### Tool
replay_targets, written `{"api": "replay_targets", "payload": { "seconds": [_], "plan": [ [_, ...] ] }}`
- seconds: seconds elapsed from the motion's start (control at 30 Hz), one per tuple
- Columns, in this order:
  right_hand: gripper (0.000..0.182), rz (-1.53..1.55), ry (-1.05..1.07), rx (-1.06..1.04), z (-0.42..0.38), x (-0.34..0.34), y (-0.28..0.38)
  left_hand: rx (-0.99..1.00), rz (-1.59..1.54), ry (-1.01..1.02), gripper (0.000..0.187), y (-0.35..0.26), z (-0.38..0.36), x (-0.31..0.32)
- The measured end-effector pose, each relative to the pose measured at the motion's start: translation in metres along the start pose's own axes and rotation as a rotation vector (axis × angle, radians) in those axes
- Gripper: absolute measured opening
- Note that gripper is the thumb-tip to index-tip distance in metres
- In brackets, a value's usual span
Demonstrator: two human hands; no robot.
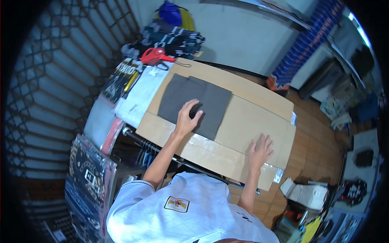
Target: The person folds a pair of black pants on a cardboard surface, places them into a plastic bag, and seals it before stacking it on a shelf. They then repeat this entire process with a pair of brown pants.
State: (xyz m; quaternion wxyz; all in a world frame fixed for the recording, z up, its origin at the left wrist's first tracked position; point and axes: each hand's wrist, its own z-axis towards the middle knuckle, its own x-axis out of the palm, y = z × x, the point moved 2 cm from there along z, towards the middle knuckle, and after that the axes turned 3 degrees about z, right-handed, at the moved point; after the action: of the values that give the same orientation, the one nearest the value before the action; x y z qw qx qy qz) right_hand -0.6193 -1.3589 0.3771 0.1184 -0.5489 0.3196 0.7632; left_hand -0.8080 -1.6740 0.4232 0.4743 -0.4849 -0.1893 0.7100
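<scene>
The dark cloth (212, 101) lies on the cardboard (255, 121), left of the right hand (260, 153). The left hand (187, 121), over it, has an open, empty grip, as does the right; a sideways drag could crease the cloth. Contact under both palms is hidden

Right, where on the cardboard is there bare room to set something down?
Bare cardboard lies between the dark cloth and the right hand, running to the far edge; a narrower strip lies beyond the cloth. Crowded: the cloth's spot, where the left hand is, and past the cardboard's left end, with a red tool and white sheet.
</scene>
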Motion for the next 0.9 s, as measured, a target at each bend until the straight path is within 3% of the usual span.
{"api": "replay_targets", "payload": {
  "seconds": [0.2,0.37,0.43,0.73,0.9],
  "plan": [
    [0.062,-0.044,0.005,0.019,0.007,0.018,0.001,-0.216,0.073,-0.362,0.017,0.026,-0.060,-0.095],
    [0.067,-0.075,0.075,0.040,0.031,0.039,0.019,-0.377,0.315,-0.595,0.019,0.080,-0.077,-0.172],
    [0.068,-0.086,0.082,0.038,0.037,0.044,0.033,-0.485,0.356,-0.632,0.021,0.100,-0.081,-0.195],
    [0.066,-0.151,0.045,0.029,0.041,0.052,0.046,-0.642,0.654,-0.820,0.029,0.246,-0.113,-0.289],
    [0.066,-0.162,-0.006,0.012,0.040,0.055,0.046,-0.869,0.676,-0.813,0.035,0.277,-0.133,-0.323]
  ]
}}
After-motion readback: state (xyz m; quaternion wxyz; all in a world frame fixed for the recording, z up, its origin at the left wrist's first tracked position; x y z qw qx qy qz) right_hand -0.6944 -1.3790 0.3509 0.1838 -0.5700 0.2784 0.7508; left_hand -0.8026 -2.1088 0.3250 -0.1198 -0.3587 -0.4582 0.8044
